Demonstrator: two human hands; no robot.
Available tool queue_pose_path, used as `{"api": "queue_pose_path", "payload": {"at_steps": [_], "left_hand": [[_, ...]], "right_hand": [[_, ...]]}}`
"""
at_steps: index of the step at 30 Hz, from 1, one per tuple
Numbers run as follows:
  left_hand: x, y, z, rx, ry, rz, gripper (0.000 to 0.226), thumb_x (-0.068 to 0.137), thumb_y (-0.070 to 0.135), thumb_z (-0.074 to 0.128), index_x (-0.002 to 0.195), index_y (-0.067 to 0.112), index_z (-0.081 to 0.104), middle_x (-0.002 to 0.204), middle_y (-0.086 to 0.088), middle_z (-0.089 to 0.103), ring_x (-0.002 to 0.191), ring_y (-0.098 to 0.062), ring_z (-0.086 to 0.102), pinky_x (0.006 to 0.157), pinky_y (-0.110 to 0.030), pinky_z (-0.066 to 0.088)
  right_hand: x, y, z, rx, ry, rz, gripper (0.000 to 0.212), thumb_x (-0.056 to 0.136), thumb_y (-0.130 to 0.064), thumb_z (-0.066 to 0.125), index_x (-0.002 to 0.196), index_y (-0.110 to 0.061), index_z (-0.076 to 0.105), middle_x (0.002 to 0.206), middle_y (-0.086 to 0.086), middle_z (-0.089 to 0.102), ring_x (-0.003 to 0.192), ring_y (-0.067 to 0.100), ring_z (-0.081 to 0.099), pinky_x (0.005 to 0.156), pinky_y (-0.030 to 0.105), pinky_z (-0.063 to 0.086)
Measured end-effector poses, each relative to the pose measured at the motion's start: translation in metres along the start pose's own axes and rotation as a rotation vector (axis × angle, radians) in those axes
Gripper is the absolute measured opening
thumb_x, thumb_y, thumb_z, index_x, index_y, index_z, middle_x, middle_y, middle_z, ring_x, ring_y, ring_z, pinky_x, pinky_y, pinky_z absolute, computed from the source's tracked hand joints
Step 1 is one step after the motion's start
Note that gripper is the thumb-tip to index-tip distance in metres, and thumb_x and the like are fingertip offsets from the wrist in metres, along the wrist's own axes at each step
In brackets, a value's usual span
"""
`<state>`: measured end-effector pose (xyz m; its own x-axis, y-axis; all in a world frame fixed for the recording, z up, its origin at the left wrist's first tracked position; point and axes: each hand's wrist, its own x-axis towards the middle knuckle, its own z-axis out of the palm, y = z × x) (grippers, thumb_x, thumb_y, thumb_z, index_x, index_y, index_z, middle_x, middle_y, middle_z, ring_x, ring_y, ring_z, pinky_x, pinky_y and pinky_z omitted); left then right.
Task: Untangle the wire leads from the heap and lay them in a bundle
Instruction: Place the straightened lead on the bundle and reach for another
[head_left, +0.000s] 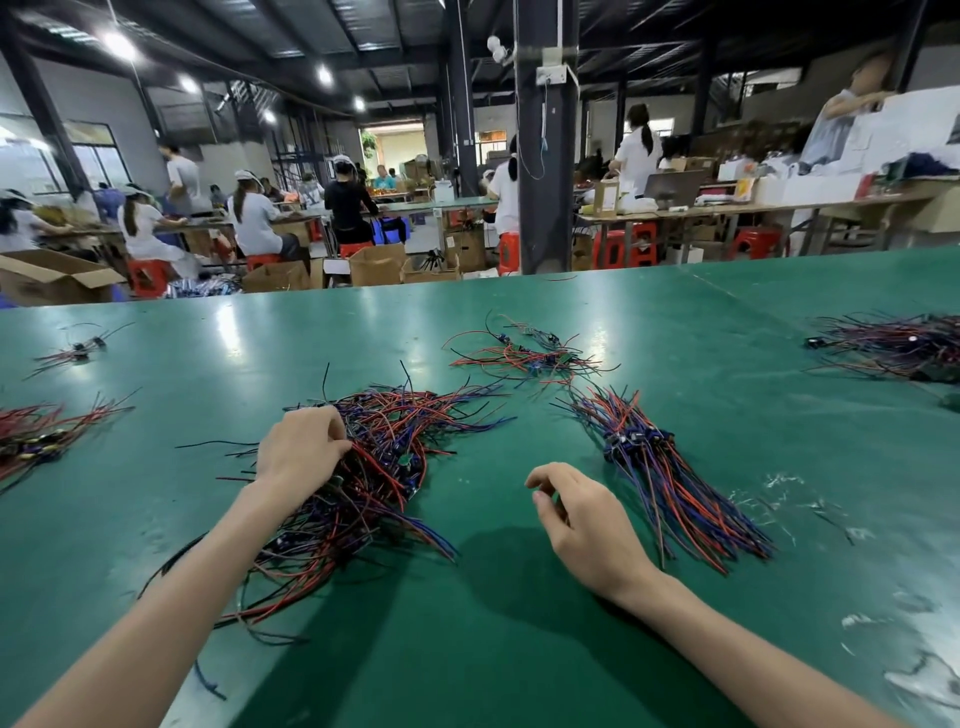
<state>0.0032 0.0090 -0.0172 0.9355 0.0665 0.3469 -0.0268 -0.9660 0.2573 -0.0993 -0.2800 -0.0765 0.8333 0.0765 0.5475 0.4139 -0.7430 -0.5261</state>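
Observation:
A tangled heap of red, blue and black wire leads lies on the green table in front of me. My left hand rests on the heap's left side, its fingers curled into the wires. To the right lies a straightened bundle of leads, fanned toward me. My right hand hovers over bare table between heap and bundle, fingers loosely curled and holding nothing.
A smaller loose tangle lies farther back. More wire piles sit at the far right, the left edge and the back left. Scraps litter the table's right side. Workers sit at benches beyond the table.

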Motion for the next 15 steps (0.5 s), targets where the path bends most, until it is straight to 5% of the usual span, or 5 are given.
{"api": "queue_pose_path", "payload": {"at_steps": [5, 9, 13, 15], "left_hand": [[0.011, -0.006, 0.001, -0.086, 0.109, 0.054, 0.007, 0.096, 0.015, 0.051, 0.089, 0.016, 0.05, 0.09, -0.009, 0.059, 0.076, -0.026, 0.054, 0.066, -0.036, 0.041], [0.025, 0.004, -0.018, -0.375, 0.331, 0.058, 0.008, 0.098, 0.005, 0.041, 0.101, 0.012, 0.042, 0.088, -0.012, 0.065, 0.068, -0.028, 0.062, 0.061, -0.042, 0.054], [0.024, 0.037, -0.057, -0.749, 0.615, 0.21, 0.008, 0.102, 0.016, 0.039, 0.095, 0.021, 0.039, 0.085, -0.01, 0.065, 0.06, -0.008, 0.061, 0.051, -0.016, 0.05], [0.015, 0.06, -0.072, -0.921, 0.609, 0.336, 0.015, 0.102, 0.019, 0.039, 0.093, 0.031, 0.035, 0.083, -0.004, 0.064, 0.062, -0.006, 0.063, 0.058, -0.019, 0.054]], "right_hand": [[0.0, 0.001, 0.0, 0.02, 0.002, 0.008, 0.012, 0.094, -0.015, 0.053, 0.102, -0.015, 0.062, 0.099, -0.007, 0.065, 0.073, 0.004, 0.048, 0.071, 0.03, 0.045], [0.001, 0.001, 0.0, 0.023, -0.007, 0.015, 0.012, 0.095, -0.017, 0.052, 0.103, -0.015, 0.061, 0.098, -0.007, 0.064, 0.074, 0.004, 0.048, 0.072, 0.03, 0.045], [0.001, 0.002, 0.001, 0.037, -0.002, 0.027, 0.012, 0.095, -0.017, 0.052, 0.102, -0.015, 0.062, 0.094, -0.009, 0.062, 0.07, 0.004, 0.044, 0.071, 0.031, 0.045], [0.001, 0.002, 0.0, 0.06, -0.007, 0.04, 0.011, 0.095, -0.016, 0.052, 0.101, -0.015, 0.062, 0.09, -0.011, 0.059, 0.068, 0.006, 0.045, 0.07, 0.031, 0.045]]}}
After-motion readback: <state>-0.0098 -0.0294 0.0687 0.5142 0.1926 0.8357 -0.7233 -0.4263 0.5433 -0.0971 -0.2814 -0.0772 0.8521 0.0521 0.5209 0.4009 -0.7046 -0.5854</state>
